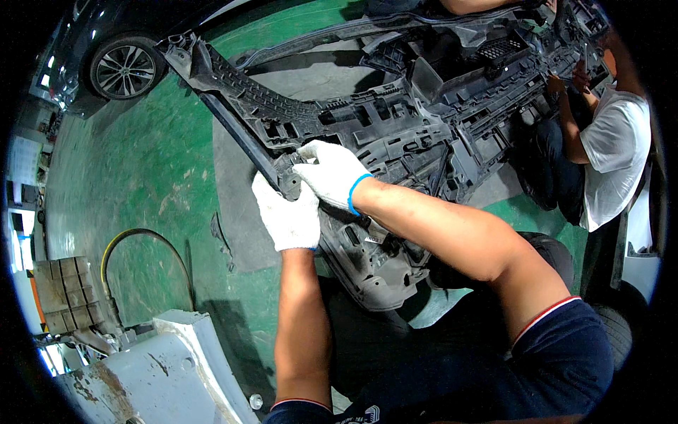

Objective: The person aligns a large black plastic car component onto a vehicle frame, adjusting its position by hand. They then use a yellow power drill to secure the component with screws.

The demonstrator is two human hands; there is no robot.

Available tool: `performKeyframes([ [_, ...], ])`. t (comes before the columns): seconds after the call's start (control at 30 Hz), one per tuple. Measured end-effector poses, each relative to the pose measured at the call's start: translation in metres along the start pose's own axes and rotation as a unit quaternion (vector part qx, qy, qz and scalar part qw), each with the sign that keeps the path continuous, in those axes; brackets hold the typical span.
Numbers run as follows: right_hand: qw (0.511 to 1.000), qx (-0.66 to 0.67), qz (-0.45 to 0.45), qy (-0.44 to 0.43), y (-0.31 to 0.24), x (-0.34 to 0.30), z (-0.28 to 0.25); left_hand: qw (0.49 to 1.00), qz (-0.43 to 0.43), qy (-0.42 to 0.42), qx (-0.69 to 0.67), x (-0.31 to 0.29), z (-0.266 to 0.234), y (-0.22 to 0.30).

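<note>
Broadly, taking the view as a clock dial, the alloy wheel (126, 68) of a dark car (169, 18) sits at ten o'clock beside the green floor (141, 162). An arched yellow hose (145, 232) stands near nine, and a scuffed, grey-painted body panel (152, 381) lies around half past seven. A flat grey sheet (233, 240) covers some floor nearer the middle.

From ten o'clock, a straight dark strip (240, 134) slopes inward along the edge of a black plastic bumper assembly (424, 131), which spreads from ten o'clock through twelve to about two. The gloved left hand (288, 215), just inside nine, is closed round the assembly where the strip ends. The gloved right hand (332, 172), just below twelve and close to the centre, bends its fingers against the same corner; whether they pinch a small part is hidden, so I cannot tell.

As for progress, the strip lies lengthwise beside the assembly's edge, reaching the gloves, though whether it is fastened or loose is probably beyond what this view can settle. The joint beneath the hands appears to be the unfinished spot.

Toward half past two, a co-worker (613, 141) in a white shirt crouches at the assembly's far end.
</note>
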State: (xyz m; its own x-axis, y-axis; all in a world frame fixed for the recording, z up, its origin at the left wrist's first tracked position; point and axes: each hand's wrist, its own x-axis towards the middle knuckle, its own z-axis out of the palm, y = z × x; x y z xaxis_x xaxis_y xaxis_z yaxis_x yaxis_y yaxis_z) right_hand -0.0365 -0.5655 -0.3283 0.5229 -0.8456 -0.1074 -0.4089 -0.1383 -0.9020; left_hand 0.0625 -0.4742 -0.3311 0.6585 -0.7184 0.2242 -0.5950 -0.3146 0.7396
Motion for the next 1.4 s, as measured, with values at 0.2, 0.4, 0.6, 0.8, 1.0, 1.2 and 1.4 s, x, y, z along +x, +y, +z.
performKeyframes([
  [0.2, 0.999, 0.041, 0.006, 0.035, 0.001, -0.004, 0.007, 1.000, 0.001, 0.009, 0.017, 0.000, 0.001, -0.002],
  [0.4, 0.991, 0.007, 0.050, -0.120, -0.005, 0.024, -0.021, 1.000, 0.022, 0.007, -0.011, -0.003, -0.003, 0.003],
  [0.6, 0.981, 0.054, 0.056, -0.179, -0.002, 0.038, -0.028, 0.998, 0.006, -0.002, -0.062, -0.003, -0.008, 0.012],
  [0.8, 0.994, 0.066, 0.067, -0.049, 0.007, 0.027, 0.001, 0.998, 0.018, 0.006, -0.057, -0.002, -0.004, 0.001],
  [1.0, 0.993, 0.066, 0.083, 0.050, -0.004, 0.004, 0.016, 0.999, 0.018, 0.031, -0.025, -0.002, 0.005, -0.008],
  [1.2, 0.989, 0.126, 0.072, 0.018, 0.008, 0.008, 0.011, 0.998, 0.025, 0.026, -0.058, -0.001, 0.005, -0.008],
  [1.4, 0.897, 0.389, 0.151, -0.143, 0.006, -0.004, -0.023, 0.996, 0.015, 0.028, -0.085, -0.003, 0.003, -0.006],
])
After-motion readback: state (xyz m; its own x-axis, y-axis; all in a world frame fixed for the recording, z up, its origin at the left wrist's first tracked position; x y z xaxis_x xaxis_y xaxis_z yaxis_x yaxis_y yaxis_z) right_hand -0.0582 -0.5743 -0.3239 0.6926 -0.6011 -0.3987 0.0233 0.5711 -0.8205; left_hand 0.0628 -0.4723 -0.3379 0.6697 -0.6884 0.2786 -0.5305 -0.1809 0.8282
